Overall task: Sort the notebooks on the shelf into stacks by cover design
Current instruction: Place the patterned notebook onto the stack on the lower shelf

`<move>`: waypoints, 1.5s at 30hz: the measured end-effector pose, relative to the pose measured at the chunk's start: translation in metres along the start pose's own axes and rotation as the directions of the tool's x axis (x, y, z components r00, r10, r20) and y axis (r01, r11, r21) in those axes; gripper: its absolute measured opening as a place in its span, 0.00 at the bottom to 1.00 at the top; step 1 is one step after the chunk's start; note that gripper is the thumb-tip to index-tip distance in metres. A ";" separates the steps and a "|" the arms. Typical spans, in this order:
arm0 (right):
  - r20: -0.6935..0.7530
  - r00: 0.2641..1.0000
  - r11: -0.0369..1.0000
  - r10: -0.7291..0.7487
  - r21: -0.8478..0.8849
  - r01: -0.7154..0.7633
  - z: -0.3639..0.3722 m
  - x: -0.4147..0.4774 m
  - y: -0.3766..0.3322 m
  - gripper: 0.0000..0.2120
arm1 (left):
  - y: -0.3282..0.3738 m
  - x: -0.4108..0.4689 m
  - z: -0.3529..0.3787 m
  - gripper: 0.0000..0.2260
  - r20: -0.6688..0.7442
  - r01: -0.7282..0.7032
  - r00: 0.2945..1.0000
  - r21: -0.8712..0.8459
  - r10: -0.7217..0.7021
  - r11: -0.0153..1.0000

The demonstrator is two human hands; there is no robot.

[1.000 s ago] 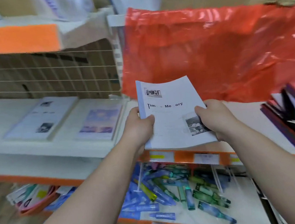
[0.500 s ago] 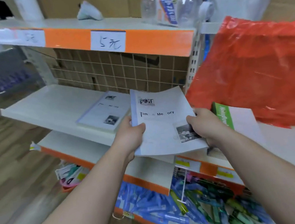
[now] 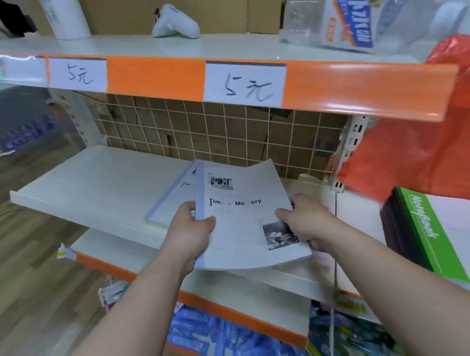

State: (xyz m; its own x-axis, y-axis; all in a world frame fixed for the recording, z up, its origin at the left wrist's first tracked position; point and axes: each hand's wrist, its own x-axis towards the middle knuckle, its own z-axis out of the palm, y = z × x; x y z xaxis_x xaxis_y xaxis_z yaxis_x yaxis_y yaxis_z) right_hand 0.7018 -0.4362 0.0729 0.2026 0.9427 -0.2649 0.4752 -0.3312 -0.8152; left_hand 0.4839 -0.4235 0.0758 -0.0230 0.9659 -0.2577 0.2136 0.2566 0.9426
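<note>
I hold a white "Time & Memory" notebook (image 3: 244,215) with both hands, just above the middle shelf (image 3: 101,182). My left hand (image 3: 189,233) grips its left edge and my right hand (image 3: 307,222) grips its lower right corner. Under and behind it lies a second notebook of the same cover design (image 3: 174,200) flat on the shelf, mostly hidden by the held one. To the right, a white notebook with a green spine strip (image 3: 437,241) tops a stack of dark-edged notebooks (image 3: 390,223) on the neighbouring shelf.
An upper shelf with an orange front strip (image 3: 156,78) and handwritten price tags overhangs the work area. A red plastic bag (image 3: 437,147) hangs at the right. A wire grid backs the shelf. Below, a lower shelf holds several blue and green pens (image 3: 249,350).
The view and both hands have swung left. The held notebook has moved leftward and now hovers over the matching notebook on the left shelf section.
</note>
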 end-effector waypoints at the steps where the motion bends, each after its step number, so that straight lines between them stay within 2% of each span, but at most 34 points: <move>1: -0.010 1.000 1.000 0.020 0.007 -0.019 0.007 0.010 0.000 0.15 | -0.001 0.012 -0.007 0.15 0.021 -0.006 1.000 0.010 0.005 1.000; 3: -0.043 0.998 0.999 0.040 0.015 -0.040 0.021 0.022 -0.005 0.16 | -0.002 0.037 -0.019 0.15 0.073 -0.024 0.997 0.053 0.020 0.998; 6: -0.096 0.991 0.995 0.091 0.050 -0.086 0.045 0.032 -0.022 0.07 | -0.002 0.071 -0.038 0.14 0.132 -0.083 0.989 0.115 0.067 0.990; 10: -0.150 0.981 0.992 0.121 0.052 -0.115 0.075 0.052 -0.031 0.13 | -0.004 0.106 -0.060 0.16 0.185 -0.114 0.979 0.159 0.084 0.981; 15: -0.199 0.970 0.991 0.137 0.020 -0.136 0.104 0.071 -0.051 0.09 | -0.006 0.148 -0.085 0.12 0.165 -0.134 0.983 0.339 0.082 0.931; 20: -0.207 0.967 0.989 0.150 0.021 -0.149 0.121 0.097 -0.056 0.09 | -0.004 0.178 -0.095 0.13 0.133 -0.181 0.983 0.568 0.127 0.803; 23: -0.233 0.959 0.986 0.159 -0.015 -0.167 0.127 0.108 -0.054 0.10 | -0.005 0.194 -0.093 0.13 0.146 -0.227 0.974 0.649 0.174 0.726; 30: -0.273 0.942 0.965 0.196 -0.115 -0.234 0.133 0.118 -0.047 0.12 | -0.017 0.217 -0.081 0.11 0.170 -0.260 0.965 0.733 0.201 0.628; 36: -0.297 0.941 0.953 0.159 -0.201 -0.225 0.137 0.115 -0.049 0.14 | -0.024 0.224 -0.082 0.13 0.190 -0.275 0.960 0.780 0.206 0.562; 45: -0.305 0.941 0.923 0.145 -0.302 -0.240 0.142 0.107 -0.045 0.16 | -0.034 0.223 -0.087 0.16 0.208 -0.291 0.954 0.806 0.214 0.516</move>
State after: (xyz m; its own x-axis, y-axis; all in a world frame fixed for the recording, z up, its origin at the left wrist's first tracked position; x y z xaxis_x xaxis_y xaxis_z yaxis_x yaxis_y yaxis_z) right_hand 0.5810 -0.3148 0.0079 0.5210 0.8273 -0.2101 0.6483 -0.5436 -0.5331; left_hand 0.3868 -0.2136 0.0047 0.2268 0.9699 -0.0881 0.9038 -0.1760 0.3900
